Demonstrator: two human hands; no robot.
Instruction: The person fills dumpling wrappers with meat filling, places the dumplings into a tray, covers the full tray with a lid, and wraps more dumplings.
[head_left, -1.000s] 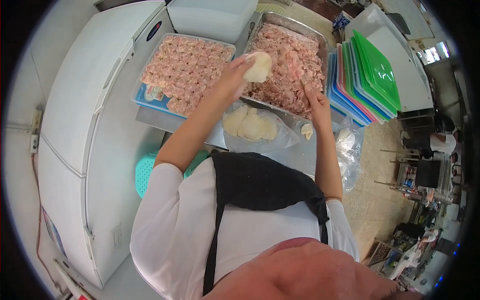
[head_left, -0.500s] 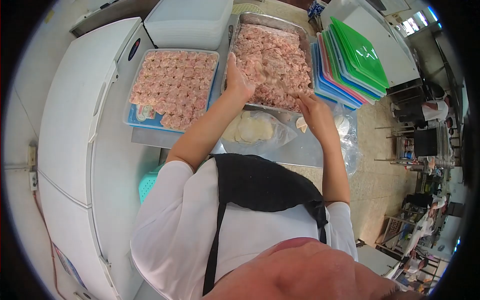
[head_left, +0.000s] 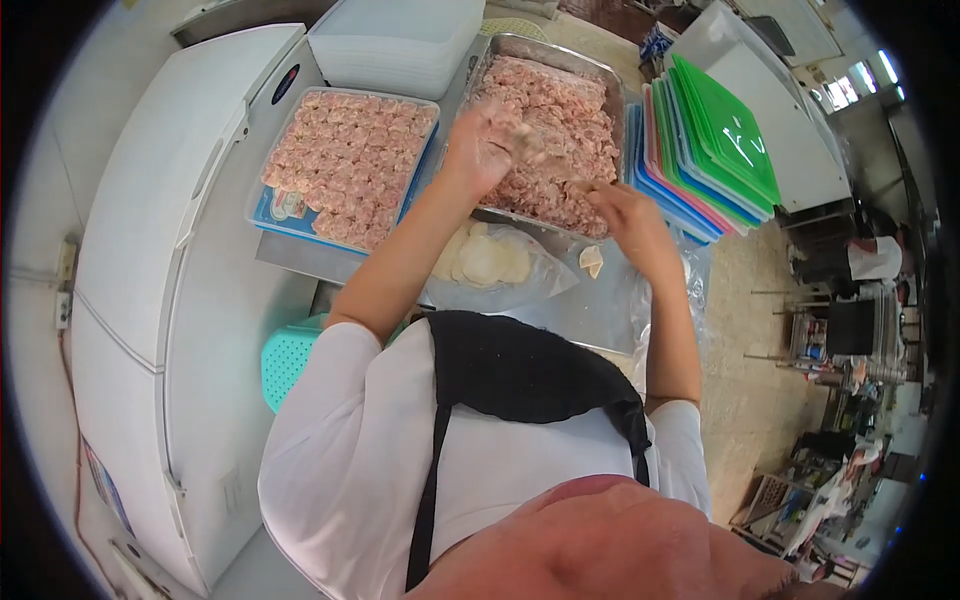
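Observation:
A metal tray (head_left: 618, 72) full of ground meat (head_left: 545, 85) lies in front of me. Over its left part my left hand (head_left: 482, 148) is curled, palm inward, its fingers blurred; what they hold is hidden. At the tray's near right corner my right hand (head_left: 618, 212) pinches the end of a thin, flat spatula (head_left: 548, 160), which points left toward my left hand and is smeared by motion. Round pale dough wrappers (head_left: 490, 258) lie in a plastic bag just below the tray. A small folded wrapper piece (head_left: 591, 262) rests on the metal table near my right wrist.
Left of the tray, a plastic container (head_left: 262, 232) holds rows of meat dumplings. Stacked clear containers (head_left: 395, 50) stand behind it. Coloured lids (head_left: 715, 130) are piled at right. A white freezer (head_left: 150, 200) flanks the left side; a turquoise basket (head_left: 288, 365) sits below. People work far right.
My left hand has turned and its fingers have curled inward over the meat. My right hand has shifted slightly, still with the spatula. The view has moved a little.

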